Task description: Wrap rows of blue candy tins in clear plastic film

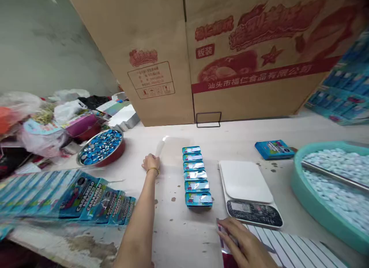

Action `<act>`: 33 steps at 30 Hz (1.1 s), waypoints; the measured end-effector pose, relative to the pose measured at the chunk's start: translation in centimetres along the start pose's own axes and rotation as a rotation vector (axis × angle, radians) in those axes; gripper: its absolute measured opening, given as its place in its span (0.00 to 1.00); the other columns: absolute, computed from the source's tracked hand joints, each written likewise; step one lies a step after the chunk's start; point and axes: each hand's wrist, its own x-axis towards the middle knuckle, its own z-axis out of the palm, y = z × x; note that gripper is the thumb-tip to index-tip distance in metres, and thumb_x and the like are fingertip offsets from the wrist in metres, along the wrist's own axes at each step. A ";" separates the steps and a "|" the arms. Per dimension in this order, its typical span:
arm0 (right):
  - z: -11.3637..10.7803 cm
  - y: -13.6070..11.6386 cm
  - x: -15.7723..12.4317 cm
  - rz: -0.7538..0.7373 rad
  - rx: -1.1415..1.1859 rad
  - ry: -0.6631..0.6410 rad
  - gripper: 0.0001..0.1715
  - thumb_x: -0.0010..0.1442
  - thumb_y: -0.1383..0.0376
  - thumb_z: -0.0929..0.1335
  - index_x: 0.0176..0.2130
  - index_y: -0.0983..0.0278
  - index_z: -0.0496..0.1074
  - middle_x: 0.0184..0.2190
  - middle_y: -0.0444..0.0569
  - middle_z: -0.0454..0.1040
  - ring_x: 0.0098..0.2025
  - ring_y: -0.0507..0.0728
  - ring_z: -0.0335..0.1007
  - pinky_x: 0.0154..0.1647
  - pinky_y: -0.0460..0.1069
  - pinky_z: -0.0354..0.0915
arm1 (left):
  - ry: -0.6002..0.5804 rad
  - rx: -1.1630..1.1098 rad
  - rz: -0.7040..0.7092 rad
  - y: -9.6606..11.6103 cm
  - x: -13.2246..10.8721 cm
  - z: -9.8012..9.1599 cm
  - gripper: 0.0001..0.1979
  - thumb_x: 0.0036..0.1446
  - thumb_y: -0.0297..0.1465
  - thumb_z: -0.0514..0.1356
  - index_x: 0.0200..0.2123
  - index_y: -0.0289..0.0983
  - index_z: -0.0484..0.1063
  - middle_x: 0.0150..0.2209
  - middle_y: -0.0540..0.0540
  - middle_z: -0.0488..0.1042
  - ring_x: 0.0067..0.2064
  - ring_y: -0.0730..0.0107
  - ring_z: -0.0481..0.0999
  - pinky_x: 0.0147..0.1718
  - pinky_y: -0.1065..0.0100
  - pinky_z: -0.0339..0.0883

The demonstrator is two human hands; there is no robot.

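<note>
My left hand closes on a clear sleeve mid-tabletop beside 6 tins; my right hand lies flat and empty at the near edge; filling looks next.

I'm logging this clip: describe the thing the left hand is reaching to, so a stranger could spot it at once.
Start at the big brown cardboard box with red print at the back of the pale table. In front of it, left of the row of small blue tins, the left hand grips a small translucent white plastic piece. It alone is colourless and slim.
</note>
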 end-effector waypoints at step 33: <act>1.1 -3.0 -2.5 -0.146 -0.013 0.019 0.28 0.66 0.49 0.56 0.53 0.62 0.70 0.48 0.54 0.71 0.51 0.56 0.68 0.53 0.50 0.67 | -0.261 -0.234 0.403 -1.2 -3.9 -1.3 0.18 0.60 0.36 0.51 0.19 0.36 0.61 0.22 0.49 0.65 0.29 0.66 0.68 0.33 0.66 0.59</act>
